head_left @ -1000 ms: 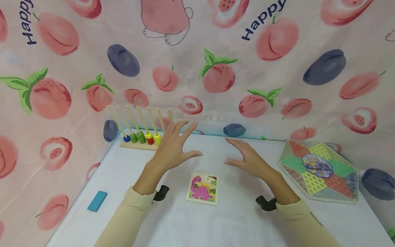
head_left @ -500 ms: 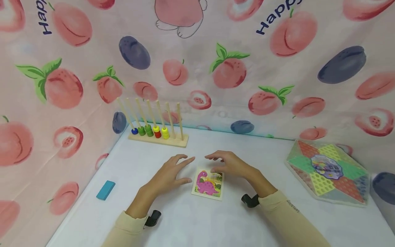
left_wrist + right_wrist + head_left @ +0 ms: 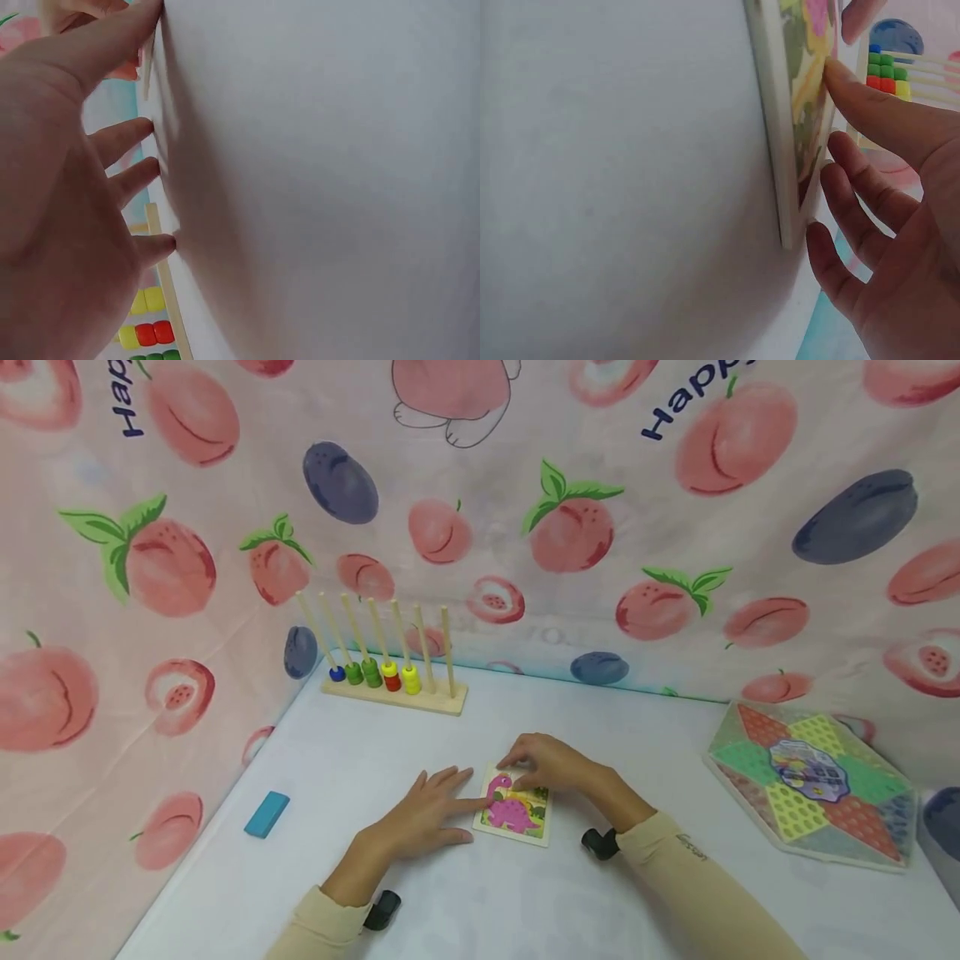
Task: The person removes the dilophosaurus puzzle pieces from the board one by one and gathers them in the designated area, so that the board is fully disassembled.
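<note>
A small wooden dinosaur jigsaw puzzle [image 3: 516, 817] with a pale frame lies flat on the white table in the head view. My left hand [image 3: 420, 820] is spread at its left side, the index finger reaching onto the picture and other fingertips on the tabletop. Over the far part of the puzzle my right hand [image 3: 551, 764] is bent, covering some of the picture. In the right wrist view its thumb [image 3: 877, 112] touches the picture, while the other fingers curve down by the frame's far edge. Whether they pinch anything is hidden.
A wooden counting rack [image 3: 393, 696] with coloured beads on upright pegs stands at the back left. A blue block [image 3: 267, 814] lies at the left. On the right sits a hexagonal board [image 3: 810, 781] with coloured triangles. Fruit-patterned cloth [image 3: 480, 543] hangs behind the table.
Both hands have come down from the air onto the puzzle. The left index finger now touches the picture, and the right thumb and fingers have closed in at the far part. The head view has shifted slightly.
</note>
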A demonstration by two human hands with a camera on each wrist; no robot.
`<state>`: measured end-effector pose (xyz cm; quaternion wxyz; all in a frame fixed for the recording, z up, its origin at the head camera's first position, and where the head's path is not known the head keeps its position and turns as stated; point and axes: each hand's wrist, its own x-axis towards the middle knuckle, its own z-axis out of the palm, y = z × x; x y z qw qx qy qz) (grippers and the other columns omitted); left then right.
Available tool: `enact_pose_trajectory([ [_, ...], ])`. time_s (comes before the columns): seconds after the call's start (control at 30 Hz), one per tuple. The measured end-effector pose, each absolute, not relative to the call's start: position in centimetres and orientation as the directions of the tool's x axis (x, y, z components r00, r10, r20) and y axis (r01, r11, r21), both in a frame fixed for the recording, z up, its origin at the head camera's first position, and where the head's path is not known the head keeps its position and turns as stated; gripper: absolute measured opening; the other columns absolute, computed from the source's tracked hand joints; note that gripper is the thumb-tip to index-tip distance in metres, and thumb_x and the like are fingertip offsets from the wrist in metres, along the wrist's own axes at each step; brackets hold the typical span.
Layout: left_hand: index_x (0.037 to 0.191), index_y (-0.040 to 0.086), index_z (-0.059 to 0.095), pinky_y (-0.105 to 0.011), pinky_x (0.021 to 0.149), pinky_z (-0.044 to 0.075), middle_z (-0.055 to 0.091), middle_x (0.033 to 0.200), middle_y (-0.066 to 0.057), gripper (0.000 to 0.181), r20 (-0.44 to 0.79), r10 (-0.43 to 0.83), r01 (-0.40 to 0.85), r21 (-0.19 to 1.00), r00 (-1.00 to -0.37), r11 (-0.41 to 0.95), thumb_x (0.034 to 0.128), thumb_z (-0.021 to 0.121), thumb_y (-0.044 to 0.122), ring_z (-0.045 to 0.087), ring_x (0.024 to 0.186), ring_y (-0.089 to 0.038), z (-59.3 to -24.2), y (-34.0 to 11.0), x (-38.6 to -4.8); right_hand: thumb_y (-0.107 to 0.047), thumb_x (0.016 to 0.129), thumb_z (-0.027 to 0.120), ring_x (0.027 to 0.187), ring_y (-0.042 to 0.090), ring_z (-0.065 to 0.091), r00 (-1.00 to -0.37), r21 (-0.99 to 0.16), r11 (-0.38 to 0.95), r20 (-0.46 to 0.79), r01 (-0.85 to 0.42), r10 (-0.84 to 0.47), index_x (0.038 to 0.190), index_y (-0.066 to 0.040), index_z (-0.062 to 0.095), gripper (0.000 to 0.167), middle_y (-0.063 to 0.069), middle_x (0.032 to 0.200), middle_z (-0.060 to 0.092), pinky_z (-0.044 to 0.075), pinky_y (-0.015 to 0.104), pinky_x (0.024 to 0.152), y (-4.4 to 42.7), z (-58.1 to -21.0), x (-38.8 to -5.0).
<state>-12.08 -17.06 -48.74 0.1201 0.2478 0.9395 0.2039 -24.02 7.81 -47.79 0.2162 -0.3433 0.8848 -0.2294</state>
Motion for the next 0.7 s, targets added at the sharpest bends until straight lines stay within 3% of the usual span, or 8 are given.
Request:
enact_pose_trajectory([
  [0.2, 0.143, 0.042, 0.057, -0.075, 0.120, 0.020, 0.036, 0.167, -0.005, 0.045, -0.103, 0.522, 0.458, 0.358, -0.847, 0.814, 0.0982, 0.064, 0.044, 0.029, 0.156, -0.034, -49.1, -16.9, -12.1, -0.023, 0.087, 0.082, 0.107, 0.010, 0.061, -0.661, -0.557, 0.648, -0.220, -0.519, -0.718, 0.120, -0.023, 0.077, 0.034, -0.005, 0.113, 0.070, 0.054, 0.035, 0.098, 7.5, -48.1, -24.1],
  [0.4, 0.140, 0.041, 0.060, -0.077, 0.118, 0.022, 0.041, 0.165, 0.002, 0.043, -0.119, 0.509, 0.441, 0.358, -0.853, 0.823, 0.0982, 0.066, 0.040, 0.031, 0.157, -0.030, -49.0, -16.4, -12.4, -0.022, 0.087, 0.082, 0.104, 0.010, 0.062, -0.663, -0.578, 0.646, -0.225, -0.499, -0.714, 0.119, -0.023, 0.077, 0.032, -0.005, 0.109, 0.070, 0.055, 0.036, 0.099, 7.6, -48.0, -24.2],
  [0.7, 0.138, 0.040, 0.062, -0.078, 0.116, 0.025, 0.044, 0.163, 0.002, 0.042, -0.141, 0.484, 0.413, 0.354, -0.863, 0.839, 0.0967, 0.068, 0.038, 0.032, 0.156, -0.030, -48.4, -16.0, -12.4, -0.019, 0.090, 0.077, 0.099, 0.007, 0.061, -0.657, -0.589, 0.629, -0.207, -0.508, -0.724, 0.118, -0.022, 0.078, 0.028, -0.005, 0.105, 0.070, 0.055, 0.028, 0.093, 7.5, -48.1, -24.4],
])
